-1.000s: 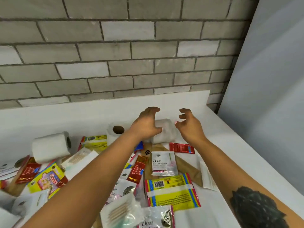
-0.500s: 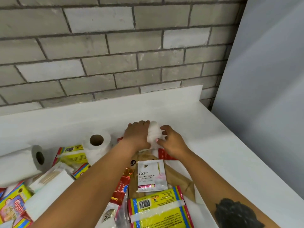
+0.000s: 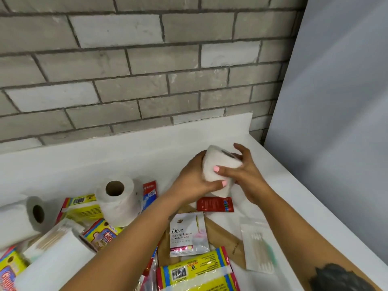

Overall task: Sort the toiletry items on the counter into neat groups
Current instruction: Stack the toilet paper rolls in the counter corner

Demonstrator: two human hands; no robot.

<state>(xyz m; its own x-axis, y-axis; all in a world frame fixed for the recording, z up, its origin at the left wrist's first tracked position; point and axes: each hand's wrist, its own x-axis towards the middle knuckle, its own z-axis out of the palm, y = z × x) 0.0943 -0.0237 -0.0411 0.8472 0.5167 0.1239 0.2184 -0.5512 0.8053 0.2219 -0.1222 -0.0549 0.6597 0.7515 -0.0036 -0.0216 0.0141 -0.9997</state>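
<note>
A grey brick wall is backing a white table [image 3: 126,162] crowded on its left with packets. From the head view, both hands are wrapping around 1 toilet roll [image 3: 220,170], raised just above the table near the back right corner: the left hand [image 3: 193,181] is gripping its near side, the right hand [image 3: 249,175] cupping the far side. The roll is looking light, soft and squashable, so holding it around the barrel seems best. 2 more rolls [image 3: 117,198] are lying to the left. Bare table is stretching right and behind, though the table's right edge is running close by.
</note>
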